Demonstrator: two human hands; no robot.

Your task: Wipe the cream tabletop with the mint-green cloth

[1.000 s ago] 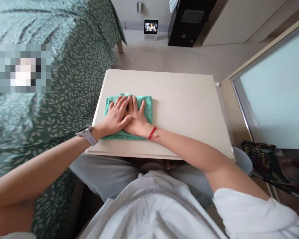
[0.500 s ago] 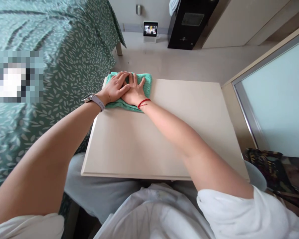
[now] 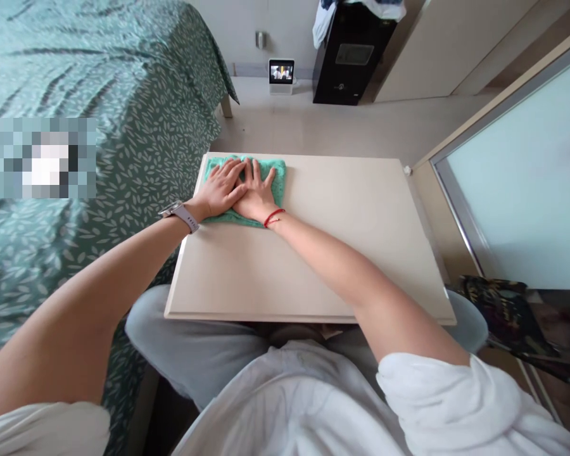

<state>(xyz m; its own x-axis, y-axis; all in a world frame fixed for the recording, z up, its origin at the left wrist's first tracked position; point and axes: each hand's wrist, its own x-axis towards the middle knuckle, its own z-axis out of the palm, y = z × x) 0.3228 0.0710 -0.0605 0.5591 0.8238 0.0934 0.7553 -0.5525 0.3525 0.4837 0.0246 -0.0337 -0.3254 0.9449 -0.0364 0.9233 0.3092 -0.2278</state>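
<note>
A green cloth (image 3: 279, 183) lies flat on the far left corner of a cream tabletop (image 3: 342, 215). My right hand (image 3: 256, 197) rests palm down on the cloth with its fingers spread. My left hand (image 3: 218, 191) lies flat on the cloth's left part, its fingers stretched out and its thumb overlapping the right hand. Neither hand is closed around the cloth. A watch (image 3: 180, 214) sits on my left wrist and a red string bracelet (image 3: 273, 217) on my right wrist.
A bed with a green leaf-patterned sheet (image 3: 137, 126) borders the table's left side. On the floor beyond stand a small screen device (image 3: 281, 76) and a black cabinet (image 3: 349, 63). A frosted panel (image 3: 527, 183) is at the right, with a dark patterned bag (image 3: 498, 310) below it.
The camera view has shifted, so the far objects sit lower in the picture. Both hands stay flat on the cloth at the same corner of the table.
</note>
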